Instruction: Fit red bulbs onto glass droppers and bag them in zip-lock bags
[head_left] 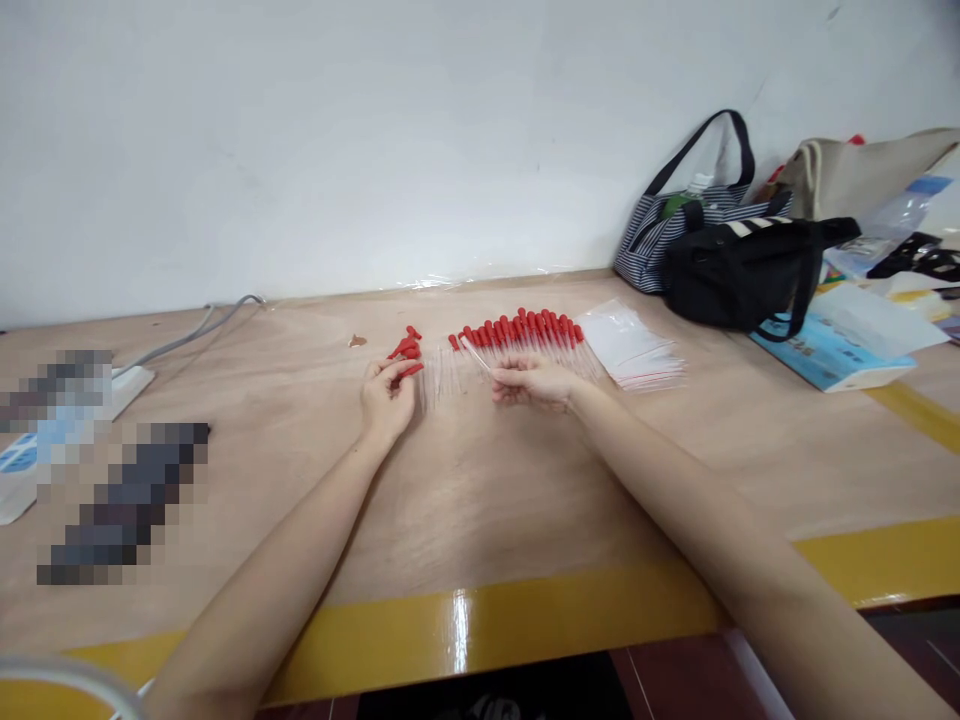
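Note:
My left hand (387, 398) pinches a red rubber dropper bulb (412, 369) between thumb and fingers. A few loose red bulbs (406, 346) lie just beyond it. My right hand (534, 380) is closed on a thin clear dropper tube (477, 354), which slants up and to the left, its tip apart from the bulb. Several bare clear tubes (448, 378) lie side by side between my hands. Behind my right hand is a row of droppers (525, 328) with red bulbs on their far ends; my fingers hide part of their tubes.
Clear zip bags (630, 345) are stacked right of the droppers. Farther right are a striped bag (645, 235), a black bag (735, 275) and a blue box (832, 350). A power strip (135, 385) with a grey cable lies left. Yellow tape (525, 605) lines the table's front edge.

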